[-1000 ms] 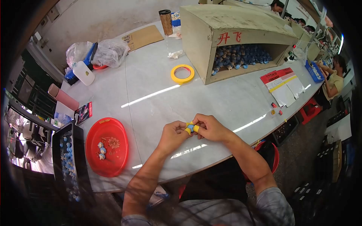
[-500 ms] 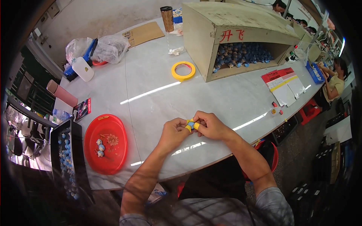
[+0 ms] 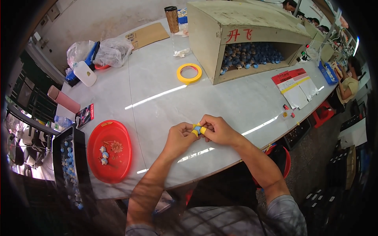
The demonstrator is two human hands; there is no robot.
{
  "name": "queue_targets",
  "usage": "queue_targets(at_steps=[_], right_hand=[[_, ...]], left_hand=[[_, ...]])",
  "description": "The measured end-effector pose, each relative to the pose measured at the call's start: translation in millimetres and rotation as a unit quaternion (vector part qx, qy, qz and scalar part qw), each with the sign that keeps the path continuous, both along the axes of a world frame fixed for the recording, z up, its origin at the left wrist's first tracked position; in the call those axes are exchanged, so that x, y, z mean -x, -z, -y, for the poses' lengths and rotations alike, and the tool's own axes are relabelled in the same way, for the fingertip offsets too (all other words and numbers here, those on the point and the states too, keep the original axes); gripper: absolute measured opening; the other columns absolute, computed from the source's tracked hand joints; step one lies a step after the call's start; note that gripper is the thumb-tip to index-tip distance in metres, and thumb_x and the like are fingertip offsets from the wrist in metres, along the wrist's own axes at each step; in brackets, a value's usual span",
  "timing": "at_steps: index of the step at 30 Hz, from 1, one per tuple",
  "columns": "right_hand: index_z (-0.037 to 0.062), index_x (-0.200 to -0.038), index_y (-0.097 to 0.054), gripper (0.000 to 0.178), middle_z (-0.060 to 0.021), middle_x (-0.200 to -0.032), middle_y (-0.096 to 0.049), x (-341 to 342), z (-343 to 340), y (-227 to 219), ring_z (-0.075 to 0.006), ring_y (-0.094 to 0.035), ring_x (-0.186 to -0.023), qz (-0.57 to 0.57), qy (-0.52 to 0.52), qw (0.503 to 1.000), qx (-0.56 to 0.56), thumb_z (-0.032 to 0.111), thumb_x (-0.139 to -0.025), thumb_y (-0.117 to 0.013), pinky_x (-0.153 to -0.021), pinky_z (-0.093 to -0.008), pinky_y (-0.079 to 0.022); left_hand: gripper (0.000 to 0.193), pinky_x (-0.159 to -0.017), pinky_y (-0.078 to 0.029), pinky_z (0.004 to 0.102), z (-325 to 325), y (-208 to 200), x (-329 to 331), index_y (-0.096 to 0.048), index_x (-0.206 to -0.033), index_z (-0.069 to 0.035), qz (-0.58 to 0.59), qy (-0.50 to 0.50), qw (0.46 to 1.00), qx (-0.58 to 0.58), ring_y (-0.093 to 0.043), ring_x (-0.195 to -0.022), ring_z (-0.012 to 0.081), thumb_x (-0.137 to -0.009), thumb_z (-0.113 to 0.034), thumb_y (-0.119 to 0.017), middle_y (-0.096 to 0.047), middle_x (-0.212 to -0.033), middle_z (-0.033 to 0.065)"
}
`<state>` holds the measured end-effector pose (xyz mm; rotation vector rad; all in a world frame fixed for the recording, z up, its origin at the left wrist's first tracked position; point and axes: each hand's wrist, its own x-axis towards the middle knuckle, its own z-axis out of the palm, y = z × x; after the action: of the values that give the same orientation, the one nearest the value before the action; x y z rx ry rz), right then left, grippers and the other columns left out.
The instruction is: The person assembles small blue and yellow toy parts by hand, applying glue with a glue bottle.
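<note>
Very little has changed over the last second: the left hand and right hand stay together over the near side of the bench, and the slight drift of the whole view looks like head movement. Both hands are closed to a narrow pinch on one small blue piece, held between yellow wraps on the fingers. The fingers hide most of it, so I cannot tell whether its shape has altered, or whether it touches the bench.

The red tray, to the left, still carries the same short row of pieces; none has been added. I judge, then, that work on the held piece is still going on. The tape also lies where it was, beyond the hands.
</note>
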<state>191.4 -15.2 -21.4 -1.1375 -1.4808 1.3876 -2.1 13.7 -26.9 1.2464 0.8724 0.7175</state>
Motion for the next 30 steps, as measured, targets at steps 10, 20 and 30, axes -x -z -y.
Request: queue_targets(at_steps=[10, 20, 30], right_hand=[[-0.0011, -0.101, -0.051, 0.012, -0.0061, -0.084, -0.063, 1.5, 1.0, -3.7, -0.0083, -0.059, -0.063, 0.012, 0.005, 1.0, 0.017, -0.004, -0.09, -0.05, -0.057, -0.024, -0.05], [0.0015, -0.105, -0.053, 0.012, -0.0051, -0.088, -0.063, -0.3, -0.8, -5.4, -0.0083, -0.06, -0.066, -0.027, 0.001, 0.998, 0.056, 0.004, -0.094, -0.051, -0.058, -0.0222, -0.049], [0.0031, -0.106, -0.051, 0.011, -0.0064, -0.092, -0.064, -3.7, -1.1, -1.5, -0.0079, -0.06, -0.069, -0.026, -0.017, 0.998, 0.05, 0.004, -0.095, -0.051, -0.059, -0.0209, -0.049]], left_hand=[[0.023, -0.077, -0.058, 0.0259, -1.1, -4.0, -0.9, -0.055, -0.108, 0.015, 0.02, -0.006, 0.999, 0.049, -0.07, -0.09, 0.0203, -0.088, 0.003, -0.058, -0.067, -0.1, 0.0184], [0.022, -0.08, -0.057, 0.0271, -4.5, -7.6, 2.0, -0.058, -0.11, 0.009, 0.014, 0.006, 0.999, 0.047, -0.069, -0.091, 0.0201, -0.092, -0.002, -0.054, -0.066, -0.104, 0.0152], [0.02, -0.082, -0.057, 0.0273, -4.9, -0.9, 2.4, -0.059, -0.109, 0.01, 0.047, 0.001, 0.998, 0.046, -0.069, -0.094, 0.0216, -0.09, 0.001, -0.058, -0.065, -0.105, 0.0158]])
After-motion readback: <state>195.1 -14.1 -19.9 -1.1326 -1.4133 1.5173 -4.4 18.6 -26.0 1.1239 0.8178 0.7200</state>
